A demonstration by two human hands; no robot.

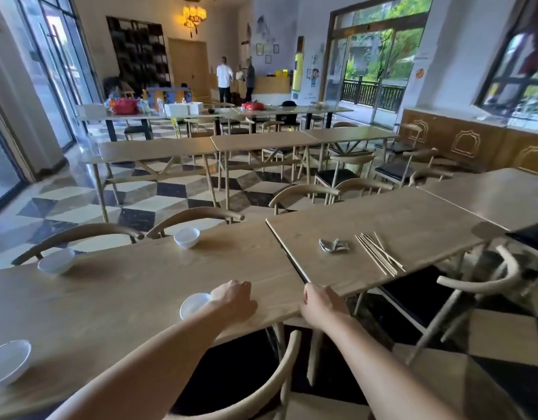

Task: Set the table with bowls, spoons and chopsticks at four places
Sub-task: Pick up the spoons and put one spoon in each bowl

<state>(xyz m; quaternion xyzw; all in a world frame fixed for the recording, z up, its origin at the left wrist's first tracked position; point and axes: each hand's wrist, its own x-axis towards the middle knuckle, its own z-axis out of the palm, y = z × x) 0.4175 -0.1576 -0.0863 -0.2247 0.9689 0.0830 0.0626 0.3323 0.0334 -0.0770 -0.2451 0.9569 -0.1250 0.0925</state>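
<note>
Several white bowls stand on the long wooden table: one at the far edge, one at far left, one at near left, and one near the front right. My left hand rests against that bowl's right rim, fingers curled over it. My right hand lies with fingers curled at the near corner where the adjoining table begins, holding nothing that I can see. On that right table lie a small heap of spoons and a bundle of chopsticks.
Wooden curved-back chairs stand along the far side and near side of the table, another at the right. More tables and chairs fill the room behind. People stand far off by a counter.
</note>
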